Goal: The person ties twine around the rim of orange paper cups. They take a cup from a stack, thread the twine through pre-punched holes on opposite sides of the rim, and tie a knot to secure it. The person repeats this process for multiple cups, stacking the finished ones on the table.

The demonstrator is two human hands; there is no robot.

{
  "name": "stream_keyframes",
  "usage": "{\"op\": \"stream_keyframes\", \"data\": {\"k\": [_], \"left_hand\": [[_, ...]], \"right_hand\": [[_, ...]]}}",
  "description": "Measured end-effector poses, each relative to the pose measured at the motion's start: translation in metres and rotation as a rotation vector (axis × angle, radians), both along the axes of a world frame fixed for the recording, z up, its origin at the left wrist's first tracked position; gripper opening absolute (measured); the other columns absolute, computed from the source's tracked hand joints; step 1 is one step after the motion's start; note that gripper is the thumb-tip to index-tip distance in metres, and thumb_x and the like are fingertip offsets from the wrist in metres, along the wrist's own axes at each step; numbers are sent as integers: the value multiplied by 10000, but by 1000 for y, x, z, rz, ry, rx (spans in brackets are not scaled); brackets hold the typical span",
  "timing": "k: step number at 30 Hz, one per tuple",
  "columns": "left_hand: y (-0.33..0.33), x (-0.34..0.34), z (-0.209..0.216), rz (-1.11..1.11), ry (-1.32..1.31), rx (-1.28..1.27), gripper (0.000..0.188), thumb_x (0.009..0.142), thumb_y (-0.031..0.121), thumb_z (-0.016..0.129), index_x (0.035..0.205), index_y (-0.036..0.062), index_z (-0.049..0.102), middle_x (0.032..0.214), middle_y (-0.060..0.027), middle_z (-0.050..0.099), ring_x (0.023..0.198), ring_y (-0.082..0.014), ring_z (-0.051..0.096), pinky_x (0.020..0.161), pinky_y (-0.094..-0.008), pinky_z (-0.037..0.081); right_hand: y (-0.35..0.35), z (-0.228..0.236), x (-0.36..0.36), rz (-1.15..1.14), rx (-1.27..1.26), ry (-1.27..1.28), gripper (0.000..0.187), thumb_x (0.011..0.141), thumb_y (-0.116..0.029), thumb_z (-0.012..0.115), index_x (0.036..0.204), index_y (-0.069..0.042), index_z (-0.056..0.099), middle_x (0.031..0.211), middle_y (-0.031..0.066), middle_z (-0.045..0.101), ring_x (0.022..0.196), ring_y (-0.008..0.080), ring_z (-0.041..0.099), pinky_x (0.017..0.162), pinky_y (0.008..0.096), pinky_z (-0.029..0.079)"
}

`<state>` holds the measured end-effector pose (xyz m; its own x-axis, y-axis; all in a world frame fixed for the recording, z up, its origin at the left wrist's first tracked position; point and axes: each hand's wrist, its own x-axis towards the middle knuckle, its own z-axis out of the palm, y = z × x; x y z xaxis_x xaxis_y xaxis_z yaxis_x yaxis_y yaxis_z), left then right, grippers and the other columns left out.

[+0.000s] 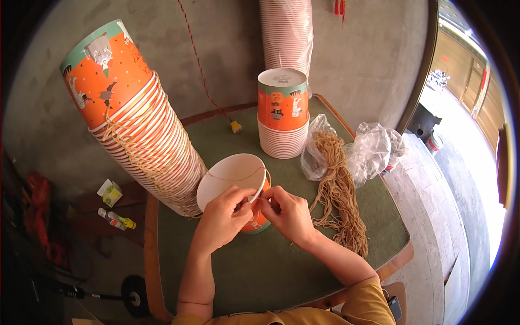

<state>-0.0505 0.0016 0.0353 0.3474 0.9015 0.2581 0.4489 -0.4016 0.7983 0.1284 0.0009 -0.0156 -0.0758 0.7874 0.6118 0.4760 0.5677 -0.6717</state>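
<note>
A paper bucket [228, 172], white inside and orange with a green band outside, is tilted on the table in front of me. My left hand [225, 216] is closed on its near right rim, thumb and fingers pinching the edge. A thin tan cord [238, 179] crosses the mouth of the bucket and passes over the right rim. At the outer wall just below that rim, my right hand [288, 214] is closed in a pinch on the cord, its fingertips close to the left ones. The cord's end is hidden by my fingers.
A tall leaning stack of orange buckets [157, 135] with cord handles rises at left. Upside-down buckets [283, 127] stand at the back, before a plastic-wrapped stack [286, 32]. A cord bundle [341, 203] and clear plastic bags [371, 151] lie right on the green table [216, 281].
</note>
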Motion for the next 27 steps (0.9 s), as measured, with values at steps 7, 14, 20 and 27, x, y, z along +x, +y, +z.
{"op": "stream_keyframes", "data": {"k": [7,14,20,27], "left_hand": [[4,-8,-5,-132,-19,-79,254,968,42,557,1210,-16,608,936,-39,618,824,-87,583,753,-247,508],[14,2,-26,-213,-147,-157,124,1002,96,551,1029,-21,578,902,-51,649,800,-119,595,749,-284,502],[23,9,-37,-201,-147,-294,115,998,103,556,978,-8,532,879,-54,647,785,-125,592,728,-298,496],[16,16,-36,-140,25,-105,152,987,143,544,981,-3,502,850,-158,638,756,-270,630,708,-382,499]], "right_hand": [[-2,-1,4,-1,-50,-62,116,876,-107,681,928,-32,609,666,63,634,535,160,618,529,304,491],[-9,-3,14,9,-115,-144,129,886,-114,675,963,-35,609,712,92,661,590,228,662,557,341,511],[-10,-7,21,51,-166,-141,128,913,-120,647,992,-29,607,748,113,678,623,264,669,584,369,515],[-11,-1,26,109,-245,-95,148,942,-157,615,988,-17,614,700,120,650,614,252,658,588,361,503]]}}
